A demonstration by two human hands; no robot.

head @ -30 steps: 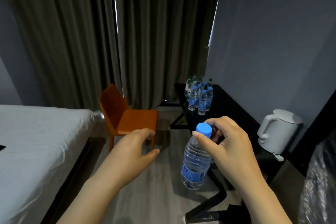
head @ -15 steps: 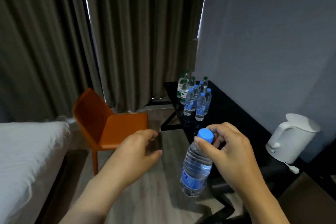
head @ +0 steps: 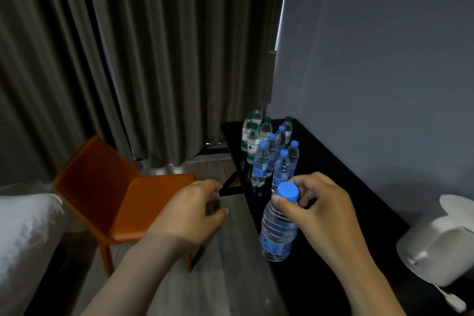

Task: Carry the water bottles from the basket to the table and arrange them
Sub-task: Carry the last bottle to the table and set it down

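Head cam, blk table [head: 316,159], grey curtains [head: 179,59]

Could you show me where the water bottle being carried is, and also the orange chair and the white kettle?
carried bottle [head: 277,231]: head view, on its clear ribbed body below the blue cap.
orange chair [head: 146,202]: head view, on the seat.
white kettle [head: 440,246]: head view, on its rounded body, which is blurred.

table [head: 333,187] middle: passable | far end: bottle cluster [head: 266,151] | right: kettle [head: 441,246]

Both forearms outstretched; right grip [head: 325,213] pinched at the fingertips; left grip [head: 189,215] slack, fingers loosely curled.
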